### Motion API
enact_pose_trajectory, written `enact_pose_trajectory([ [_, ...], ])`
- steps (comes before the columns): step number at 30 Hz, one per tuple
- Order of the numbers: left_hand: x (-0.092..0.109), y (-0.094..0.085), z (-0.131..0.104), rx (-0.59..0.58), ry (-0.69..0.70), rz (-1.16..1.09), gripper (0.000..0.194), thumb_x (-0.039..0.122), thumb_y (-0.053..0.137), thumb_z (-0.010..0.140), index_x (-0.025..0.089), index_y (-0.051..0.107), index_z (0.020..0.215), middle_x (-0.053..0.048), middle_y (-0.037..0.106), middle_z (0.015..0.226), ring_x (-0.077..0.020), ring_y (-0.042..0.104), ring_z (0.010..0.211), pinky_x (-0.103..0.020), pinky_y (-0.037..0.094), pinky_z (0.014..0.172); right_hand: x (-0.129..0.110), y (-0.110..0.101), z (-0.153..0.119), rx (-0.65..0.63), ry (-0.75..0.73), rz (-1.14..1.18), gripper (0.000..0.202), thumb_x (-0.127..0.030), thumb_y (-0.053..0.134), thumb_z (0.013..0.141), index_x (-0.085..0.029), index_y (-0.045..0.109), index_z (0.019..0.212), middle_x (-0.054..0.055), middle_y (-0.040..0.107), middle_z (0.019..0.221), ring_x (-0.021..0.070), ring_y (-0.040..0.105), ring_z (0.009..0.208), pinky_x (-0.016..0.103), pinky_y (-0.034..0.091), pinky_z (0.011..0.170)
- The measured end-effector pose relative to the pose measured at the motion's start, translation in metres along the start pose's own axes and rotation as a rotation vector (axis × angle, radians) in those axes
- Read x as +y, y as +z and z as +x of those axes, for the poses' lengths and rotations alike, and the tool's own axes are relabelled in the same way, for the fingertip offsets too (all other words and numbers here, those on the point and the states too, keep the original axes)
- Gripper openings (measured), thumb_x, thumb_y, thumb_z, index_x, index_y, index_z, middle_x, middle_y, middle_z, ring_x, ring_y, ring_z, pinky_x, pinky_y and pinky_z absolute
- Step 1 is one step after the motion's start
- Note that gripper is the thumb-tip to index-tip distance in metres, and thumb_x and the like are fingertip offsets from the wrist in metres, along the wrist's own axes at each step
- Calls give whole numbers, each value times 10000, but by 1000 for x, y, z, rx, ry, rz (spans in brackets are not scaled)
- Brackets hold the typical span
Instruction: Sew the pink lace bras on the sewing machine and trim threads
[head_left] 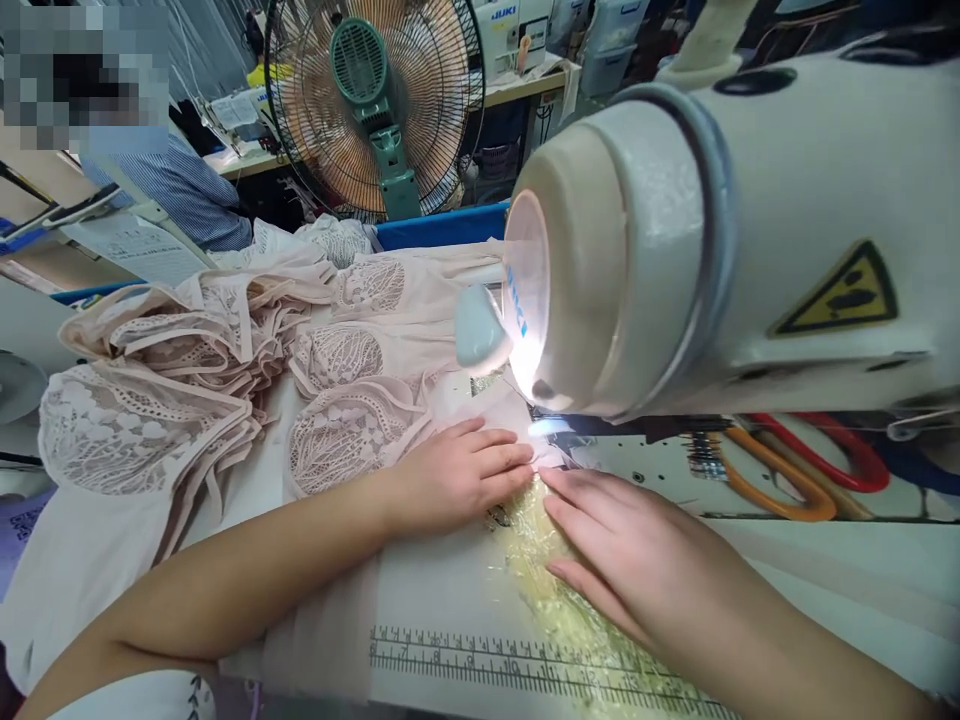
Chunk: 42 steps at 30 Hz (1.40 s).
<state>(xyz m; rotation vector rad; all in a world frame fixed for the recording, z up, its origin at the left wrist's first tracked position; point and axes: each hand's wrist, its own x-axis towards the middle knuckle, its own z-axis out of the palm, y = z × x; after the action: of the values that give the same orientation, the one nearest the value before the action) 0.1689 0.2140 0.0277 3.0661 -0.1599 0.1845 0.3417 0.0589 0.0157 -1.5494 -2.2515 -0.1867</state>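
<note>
A pale pink fabric piece [504, 408] lies under the lit needle area of a sewing machine [645, 250]. My left hand [466, 475] rests flat on it with fingers stretched toward the needle area. From the other side, my right hand [626, 535] lies with its fingers extended, the fingertips touching the cloth's near edge and the thumb apart. Beneath my right hand is crinkled, clear yellowish film or tape [536, 550] on the machine bed. The needle itself is hidden by the machine head and glare.
Lace bra pieces [352, 435] lie left of the machine, beside a stacked pile [150, 425]. Orange-handled scissors [780, 490] and a red handle [862, 465] sit under the arm. A ruler strip [480, 660] crosses the front. Behind stand a fan [375, 110] and a person [187, 190].
</note>
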Motion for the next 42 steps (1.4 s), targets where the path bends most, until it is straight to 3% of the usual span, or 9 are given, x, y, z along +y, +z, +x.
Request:
enact_pose_trajectory([
  [8,-8,-2,1,2,-10,45,308,163,379,961,132,558,1209,-115,603,1267,-242,516,1196,-440,446,968,-2,2,3,48,9,-51,262,-258,541,816,-85,673,961,151,697,986,271,648,914,393,555,768],
  [17,-17,-3,5,13,-46,75,329,191,312,977,140,567,1178,-117,664,1115,-221,566,1103,-412,452,938,-3,3,2,46,23,-61,204,-266,553,815,-132,673,911,136,701,959,263,645,885,387,551,739],
  [27,-17,-12,13,-44,-192,31,328,242,307,987,156,604,1094,-102,660,1085,-214,570,1071,-407,426,948,-2,1,2,57,-27,-93,290,-276,442,891,-118,684,915,136,702,972,271,647,915,410,558,782],
  [31,-2,-16,-1,-18,-232,167,308,226,329,975,143,593,1111,-103,639,1124,-230,566,1053,-422,411,964,1,2,-3,27,-67,-70,315,-276,400,925,-131,678,953,125,697,1010,261,643,941,411,550,789],
  [36,40,-30,-44,-28,-415,323,282,200,402,934,121,594,1125,-136,628,1152,-269,566,1081,-429,428,950,8,2,1,-2,-110,-36,339,-340,381,949,-159,667,962,114,694,1055,250,650,941,398,552,772],
  [39,69,-40,-76,-130,-658,325,390,301,504,900,131,537,1250,-170,588,1239,-321,530,1159,-481,440,941,10,-1,0,-6,-98,-7,360,-406,389,947,-180,669,946,100,703,1050,250,662,938,385,563,758],
  [42,87,-46,-105,-327,-864,212,546,432,555,865,171,476,1338,-173,504,1364,-359,443,1269,-526,411,983,3,-6,-28,-73,-34,88,327,-435,463,904,-229,664,1061,79,667,1164,270,640,1027,393,561,816],
])
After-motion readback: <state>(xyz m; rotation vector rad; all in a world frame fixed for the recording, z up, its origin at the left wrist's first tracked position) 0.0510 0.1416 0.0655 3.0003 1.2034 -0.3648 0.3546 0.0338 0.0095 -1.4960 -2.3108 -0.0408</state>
